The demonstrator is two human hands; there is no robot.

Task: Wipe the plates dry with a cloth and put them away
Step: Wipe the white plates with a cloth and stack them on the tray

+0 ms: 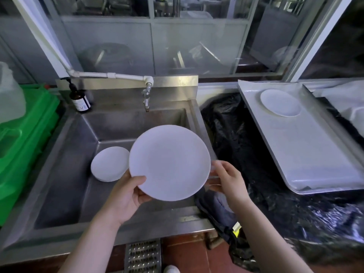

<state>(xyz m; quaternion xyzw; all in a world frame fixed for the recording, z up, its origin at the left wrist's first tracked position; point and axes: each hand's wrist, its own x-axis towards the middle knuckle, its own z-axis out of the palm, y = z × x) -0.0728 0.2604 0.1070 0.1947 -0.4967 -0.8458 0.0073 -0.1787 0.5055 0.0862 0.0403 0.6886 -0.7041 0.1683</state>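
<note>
left hand [129, 196] grips white plate [169, 162] by lower rim, thumb on top, over sink [65, 174]. right hand [228, 179] beside plate's right edge, fingers loosely spread, blurred. plate stack [109, 164] in sink. one plate [280, 103] on tray [315, 154].

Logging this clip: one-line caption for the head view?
Left hand grips a white plate over the steel sink, right hand at its rim; more plates wait below.

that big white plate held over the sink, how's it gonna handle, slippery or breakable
The white plate looks rigid and glossy, so probably slick if wet. The left hand grips just one edge, so it may tip. It resembles ceramic; a drop into the steel sink could chip it.
</note>
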